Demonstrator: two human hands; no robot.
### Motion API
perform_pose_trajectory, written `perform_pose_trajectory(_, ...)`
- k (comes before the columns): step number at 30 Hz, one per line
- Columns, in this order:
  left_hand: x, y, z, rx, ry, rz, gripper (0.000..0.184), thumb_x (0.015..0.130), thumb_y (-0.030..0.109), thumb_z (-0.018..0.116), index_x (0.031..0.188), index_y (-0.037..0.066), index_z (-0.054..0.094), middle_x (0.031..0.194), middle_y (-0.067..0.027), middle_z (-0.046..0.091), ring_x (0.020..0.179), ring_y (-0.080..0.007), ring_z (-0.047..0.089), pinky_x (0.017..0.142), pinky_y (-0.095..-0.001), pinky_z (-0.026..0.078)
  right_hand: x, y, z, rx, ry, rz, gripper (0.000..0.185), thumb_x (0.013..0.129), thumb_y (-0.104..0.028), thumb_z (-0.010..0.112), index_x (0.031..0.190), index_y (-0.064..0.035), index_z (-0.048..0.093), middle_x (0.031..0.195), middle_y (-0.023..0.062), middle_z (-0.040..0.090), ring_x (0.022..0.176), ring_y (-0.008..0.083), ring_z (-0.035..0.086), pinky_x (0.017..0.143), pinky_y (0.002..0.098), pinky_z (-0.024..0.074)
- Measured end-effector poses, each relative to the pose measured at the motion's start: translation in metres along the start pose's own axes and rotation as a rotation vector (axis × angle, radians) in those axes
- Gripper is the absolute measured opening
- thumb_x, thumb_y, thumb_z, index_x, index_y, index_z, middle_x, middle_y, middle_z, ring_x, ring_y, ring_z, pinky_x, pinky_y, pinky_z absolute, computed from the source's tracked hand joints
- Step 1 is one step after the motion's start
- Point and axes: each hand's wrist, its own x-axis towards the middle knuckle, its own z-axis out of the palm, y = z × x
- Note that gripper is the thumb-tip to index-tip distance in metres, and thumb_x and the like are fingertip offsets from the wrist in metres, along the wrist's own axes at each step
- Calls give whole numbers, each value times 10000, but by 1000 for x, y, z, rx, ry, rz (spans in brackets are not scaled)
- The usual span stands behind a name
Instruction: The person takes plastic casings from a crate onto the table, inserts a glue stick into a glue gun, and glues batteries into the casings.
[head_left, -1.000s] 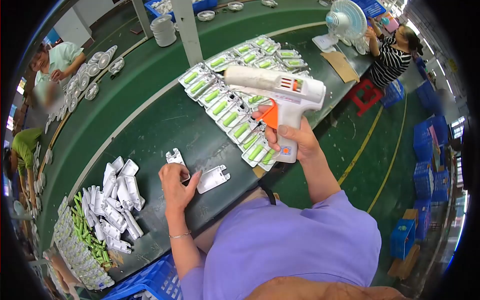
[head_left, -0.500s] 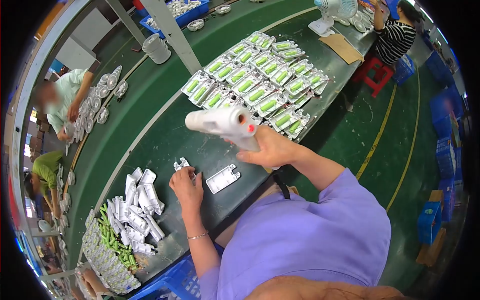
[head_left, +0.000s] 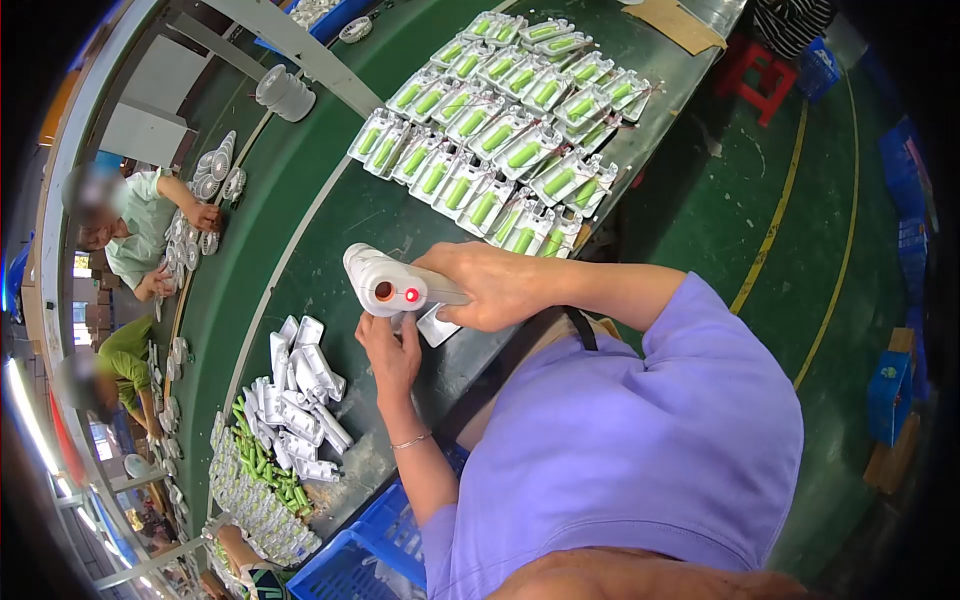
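My right hand [head_left: 490,285] is closed around the handle of a white glue gun [head_left: 372,272]. The gun's rear faces me, with a round copper-coloured hole and a lit red light; its nozzle is hidden. Just below it, my left hand [head_left: 390,355] rests at the worktable, fingers bent on a small white plastic casing that the gun now mostly covers. Another white casing [head_left: 438,326] lies between my hands, partly under the gun handle. A heap of empty white casings [head_left: 300,390] sits left of my left hand, beside loose green battery cells [head_left: 265,460].
Rows of white casings with green cells [head_left: 500,130] cover the worktable's [head_left: 330,225] far part. Small white parts [head_left: 250,510] are packed at the near left. A blue crate [head_left: 350,550] stands below the edge. Two co-workers sit across, and a red stool [head_left: 757,80] stands at the right.
The glue gun has moved left and down, from beside the rows of filled casings to right over my left hand. My left hand stays at the casing. The whole view has shifted.
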Motion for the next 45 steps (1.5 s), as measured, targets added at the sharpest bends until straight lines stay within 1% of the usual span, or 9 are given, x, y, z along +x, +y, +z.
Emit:
perform_pose_trajectory(7,0,9,9,16,-23,174,290,713,164,728,975,88,629,980,-70,624,1081,-296,500,956,-428,311,-6,0,-4,34,56,98,420,732,-163,641,1090,46,576,1052,270,594,1011,415,570,880,431,459)
perform_pose_trajectory(12,1,6,12,-40,-45,165,229,712,133,701,928,104,631,933,-42,628,1106,-259,513,951,-434,320,-15,9,-15,565,29,306,472,781,-104,631,1207,52,502,1097,147,615,695,137,576,580,277,491)
perform_pose_trajectory(18,4,-50,-56,111,576,-126,362,657,248,774,949,91,628,1022,-112,617,1034,-318,538,880,-479,394,-26,9,-26,929,174,202,703,781,-254,633,1318,95,342,1196,287,519,573,128,512,482,226,442)
perform_pose_trajectory(21,-23,-88,-68,506,357,-601,734,663,497,765,1279,179,527,1412,-149,375,1264,-423,337,961,-623,270,-34,17,-34,988,186,193,705,794,-213,610,1334,119,301,1236,312,471,595,144,504,478,228,452)
perform_pose_trajectory(24,-24,-80,-41,545,216,-690,626,727,468,723,1258,180,556,1448,-201,284,1230,-463,346,925,-630,323,-37,26,-37,1025,171,177,690,804,-193,595,1335,131,297,1235,323,457,634,148,498,478,233,455)
perform_pose_trajectory(31,45,-22,-15,305,216,-497,758,777,633,588,1226,23,571,1409,-304,314,1056,-528,468,870,-505,458,-35,23,-35,1042,160,186,654,821,-184,582,1330,124,313,1237,322,453,651,148,502,490,240,460)
perform_pose_trajectory(34,57,-29,-17,48,201,-467,710,847,562,538,1264,-12,519,1412,-334,285,1125,-482,495,933,-474,437,-40,21,-38,1033,190,170,663,816,-178,581,1333,127,301,1243,323,450,671,151,509,504,247,477)
perform_pose_trajectory(38,52,-66,-18,-85,97,-353,386,838,193,500,1140,-28,596,1224,-261,538,1132,-392,522,978,-419,416,-47,20,-48,1003,253,171,653,804,-167,586,1319,128,313,1227,326,463,651,159,517,506,254,482)
perform_pose_trajectory(45,30,-58,-45,60,38,-165,327,753,-57,597,1061,52,619,1078,-150,574,881,-332,611,816,-365,478,-45,21,-57,1003,367,194,635,788,-168,603,1300,120,362,1178,321,513,593,168,526,491,259,460)
